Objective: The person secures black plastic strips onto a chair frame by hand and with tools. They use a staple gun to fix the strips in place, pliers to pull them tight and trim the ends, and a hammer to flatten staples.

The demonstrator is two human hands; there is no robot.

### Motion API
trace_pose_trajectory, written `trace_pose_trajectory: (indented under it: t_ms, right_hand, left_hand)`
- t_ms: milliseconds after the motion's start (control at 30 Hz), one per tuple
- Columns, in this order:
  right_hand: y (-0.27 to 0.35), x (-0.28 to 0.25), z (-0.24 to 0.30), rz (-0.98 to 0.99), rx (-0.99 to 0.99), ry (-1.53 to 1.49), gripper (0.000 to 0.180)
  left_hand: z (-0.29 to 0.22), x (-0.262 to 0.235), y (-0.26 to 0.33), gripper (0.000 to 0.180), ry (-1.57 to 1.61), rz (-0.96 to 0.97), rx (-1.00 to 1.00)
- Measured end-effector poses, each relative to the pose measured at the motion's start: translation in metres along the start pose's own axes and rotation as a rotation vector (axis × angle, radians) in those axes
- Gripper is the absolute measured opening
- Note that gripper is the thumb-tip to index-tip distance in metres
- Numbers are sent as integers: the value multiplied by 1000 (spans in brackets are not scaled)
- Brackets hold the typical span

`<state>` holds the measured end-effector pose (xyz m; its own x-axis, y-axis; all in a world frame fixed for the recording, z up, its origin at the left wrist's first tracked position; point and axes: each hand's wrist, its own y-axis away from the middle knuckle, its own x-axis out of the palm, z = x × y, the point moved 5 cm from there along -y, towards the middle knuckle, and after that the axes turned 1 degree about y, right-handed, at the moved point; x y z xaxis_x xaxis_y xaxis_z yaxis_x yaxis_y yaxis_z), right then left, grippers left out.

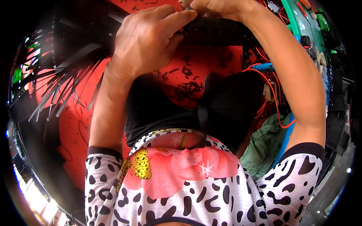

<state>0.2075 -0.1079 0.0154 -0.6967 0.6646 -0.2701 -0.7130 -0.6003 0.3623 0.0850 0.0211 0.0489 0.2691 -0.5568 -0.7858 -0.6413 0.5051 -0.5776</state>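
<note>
My left hand [145,39] is at the upper middle, its fingers curled and its thumb and forefinger stretched toward my right hand. What those fingers close on is hidden behind the hand. My right hand [220,8] is partly cut off by the top edge, with its fingertips pinched by a small greyish piece [185,4] too little shown to name. The two hands nearly meet. A bundle of thin black strips [75,47] fans out left of my left hand, blurred in places; whether the hand grips it cannot be seen.
Short black offcuts [188,87] lie scattered on the red surface [222,56] beneath my hands. Orange-red cable or hose [277,109] loops at the right, near crumpled green cloth [266,141]. A green tray [298,19] with tools stands at the upper right.
</note>
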Motion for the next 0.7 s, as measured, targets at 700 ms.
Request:
trace_pose_trajectory:
  t_ms: [700]
  right_hand:
    - [66,7,45,-319,-664,450,17]
  left_hand:
    - [6,1,-4,48,84,-64,-86]
